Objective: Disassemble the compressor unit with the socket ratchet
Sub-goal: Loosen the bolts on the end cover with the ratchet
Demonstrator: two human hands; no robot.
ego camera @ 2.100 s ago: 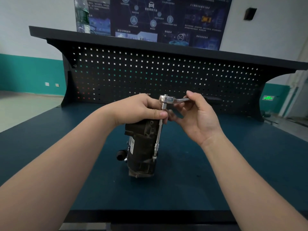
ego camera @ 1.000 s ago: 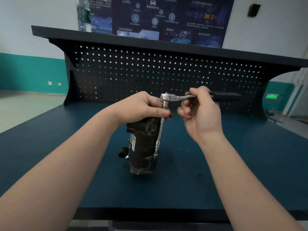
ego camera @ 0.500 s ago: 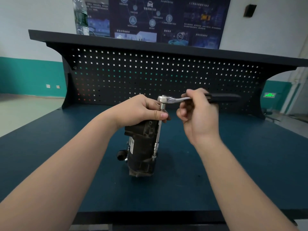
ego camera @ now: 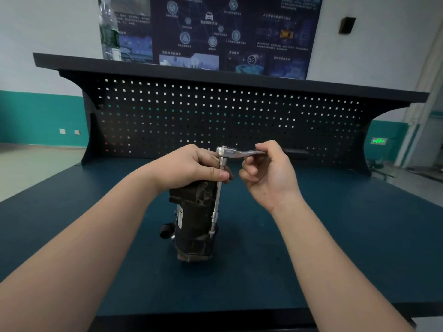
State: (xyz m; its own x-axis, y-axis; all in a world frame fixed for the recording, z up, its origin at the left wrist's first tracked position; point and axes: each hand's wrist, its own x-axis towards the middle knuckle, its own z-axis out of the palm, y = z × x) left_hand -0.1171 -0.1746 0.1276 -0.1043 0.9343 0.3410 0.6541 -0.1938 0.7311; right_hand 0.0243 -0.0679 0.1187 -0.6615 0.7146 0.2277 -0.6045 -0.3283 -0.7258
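The compressor (ego camera: 194, 224) stands upright mid-bench (ego camera: 347, 248), looking heavy and rigid, its top gripped by the left hand (ego camera: 191, 167), whose thumb also steadies the long extension, while the right hand (ego camera: 268, 168) pinches the slim steel ratchet (ego camera: 236, 152) handle, likely slippery.

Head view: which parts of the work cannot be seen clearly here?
- Top of the compressor unit: covered by the left hand.
- Ratchet handle: mostly behind the right hand.
- Fastener under the socket: too small and dark.
- Label text: too small.
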